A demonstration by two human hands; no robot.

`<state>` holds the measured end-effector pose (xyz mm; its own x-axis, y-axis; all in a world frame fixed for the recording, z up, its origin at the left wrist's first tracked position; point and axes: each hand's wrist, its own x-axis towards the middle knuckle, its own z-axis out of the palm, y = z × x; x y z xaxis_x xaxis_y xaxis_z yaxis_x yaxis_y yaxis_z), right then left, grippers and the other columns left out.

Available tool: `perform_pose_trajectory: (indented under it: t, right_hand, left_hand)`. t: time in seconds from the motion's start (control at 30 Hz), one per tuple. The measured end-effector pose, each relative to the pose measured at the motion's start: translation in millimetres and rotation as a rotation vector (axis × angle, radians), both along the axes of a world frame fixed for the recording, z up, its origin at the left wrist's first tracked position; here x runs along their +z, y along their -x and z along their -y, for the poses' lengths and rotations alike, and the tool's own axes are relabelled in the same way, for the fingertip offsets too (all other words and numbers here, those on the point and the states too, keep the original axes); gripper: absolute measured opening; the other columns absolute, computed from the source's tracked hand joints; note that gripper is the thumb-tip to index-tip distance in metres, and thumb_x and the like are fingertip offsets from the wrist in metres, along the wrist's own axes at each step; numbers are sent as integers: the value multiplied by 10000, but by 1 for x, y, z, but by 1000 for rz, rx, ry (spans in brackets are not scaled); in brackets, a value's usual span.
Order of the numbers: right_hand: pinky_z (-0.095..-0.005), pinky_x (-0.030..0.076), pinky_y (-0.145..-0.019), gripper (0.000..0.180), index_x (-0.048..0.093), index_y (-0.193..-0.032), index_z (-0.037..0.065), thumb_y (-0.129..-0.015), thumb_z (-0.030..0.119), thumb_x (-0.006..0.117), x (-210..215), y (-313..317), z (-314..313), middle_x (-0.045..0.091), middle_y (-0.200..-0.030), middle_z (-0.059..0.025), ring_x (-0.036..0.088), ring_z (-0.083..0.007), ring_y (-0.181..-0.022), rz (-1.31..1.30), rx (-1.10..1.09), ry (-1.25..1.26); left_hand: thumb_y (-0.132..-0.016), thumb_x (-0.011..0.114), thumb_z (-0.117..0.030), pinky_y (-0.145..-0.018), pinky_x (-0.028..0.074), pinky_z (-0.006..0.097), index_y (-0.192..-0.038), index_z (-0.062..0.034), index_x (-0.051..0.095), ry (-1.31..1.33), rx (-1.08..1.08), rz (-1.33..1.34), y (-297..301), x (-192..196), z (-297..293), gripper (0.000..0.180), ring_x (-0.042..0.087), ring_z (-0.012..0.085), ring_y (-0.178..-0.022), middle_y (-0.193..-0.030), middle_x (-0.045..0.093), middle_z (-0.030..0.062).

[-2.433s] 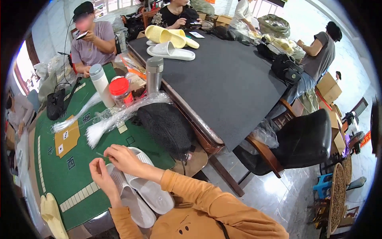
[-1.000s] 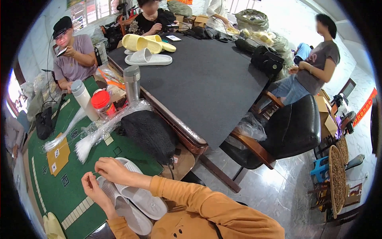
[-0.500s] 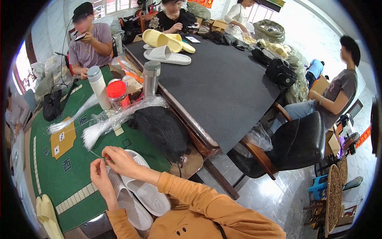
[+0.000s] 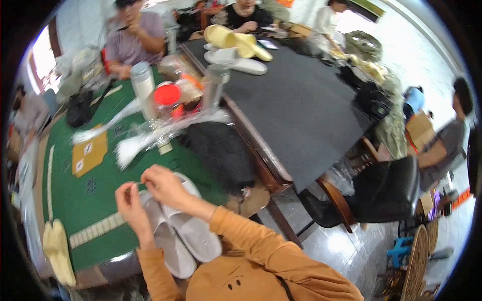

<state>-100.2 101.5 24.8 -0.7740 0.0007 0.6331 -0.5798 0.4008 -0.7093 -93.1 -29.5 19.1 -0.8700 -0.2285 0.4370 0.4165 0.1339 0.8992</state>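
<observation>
Orange sleeves (image 4: 261, 251) come in from the lower edge. Grey slippers (image 4: 183, 233), a pair, lie side by side on the near edge of the green table (image 4: 95, 200), toes toward the person. Left hand (image 4: 129, 199) sits over the toe end of the left slipper, fingers curled together, thumb and forefinger pinched; what they pinch is too small to tell. Right hand (image 4: 163, 183) just beside it, over the toe of the right slipper, fingers bent and pinched too, almost touching the left hand.

Yellow slippers (image 4: 57, 251) stacked at the table's near left corner, row of pale tiles (image 4: 95, 232) next to them. Farther out: tan card (image 4: 90, 153), clear plastic bags (image 4: 150, 135), black bag (image 4: 221, 150). Behind those a red-lidded jar (image 4: 168, 98), white bottle (image 4: 143, 83), steel flask (image 4: 213, 85). Dark table (image 4: 301, 100) to the right with white slippers (image 4: 236, 60) and yellow ones (image 4: 236, 40) at its far end. Black chair (image 4: 386, 190) at right. Other people sit round the far side, blurred.
</observation>
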Motion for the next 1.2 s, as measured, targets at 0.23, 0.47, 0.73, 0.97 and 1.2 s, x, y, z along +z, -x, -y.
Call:
perform_pose_trajectory:
  t: [0.23, 0.47, 0.73, 0.97, 1.2]
  right_hand:
    - [-397, 482, -690, 111, 597, -851, 21, -751, -25, 588, 8, -2, -17, 595, -822, -136, 595, -321, -778, 46, -51, -19]
    - [-366, 476, -671, 109, 579, -863, 10, -765, -33, 601, 8, -3, -12, 583, -799, -117, 603, -271, -731, 85, -14, -3]
    - [-373, 450, -672, 147, 620, -907, 54, -775, -6, 595, 11, -4, -13, 536, -750, -94, 565, -250, -684, 52, -48, -63]
    - [-353, 426, -633, 118, 647, -893, 71, -796, 22, 604, 14, -5, -15, 510, -711, -69, 526, -225, -639, 73, -65, -19]
    - [-342, 418, -612, 103, 632, -884, 47, -792, 13, 600, 14, -5, -14, 501, -695, -70, 520, -216, -634, 7, -68, 71]
  left_hand:
    - [-897, 599, -49, -686, 450, 217, -967, -34, 640, -68, -35, 48, 0, 10, -21, 83, 547, 91, -779, -906, 609, 23]
    - [-961, 524, -78, -610, 424, 192, -1019, -30, 580, -204, -47, 13, -5, 11, -16, 94, 481, 45, -670, -895, 617, 27]
    - [-943, 544, -54, -654, 457, 189, -963, -26, 526, -245, -59, 38, -4, 10, -16, 39, 538, 59, -712, -882, 605, 34]
    - [-944, 524, -32, -749, 506, 246, -993, -7, 544, -263, -182, 91, -3, 12, -18, 58, 620, 118, -804, -943, 632, 63]
    - [-956, 496, -25, -833, 539, 299, -1026, 14, 560, -343, -261, 86, 0, 8, -18, 102, 645, 164, -877, -993, 633, 94]
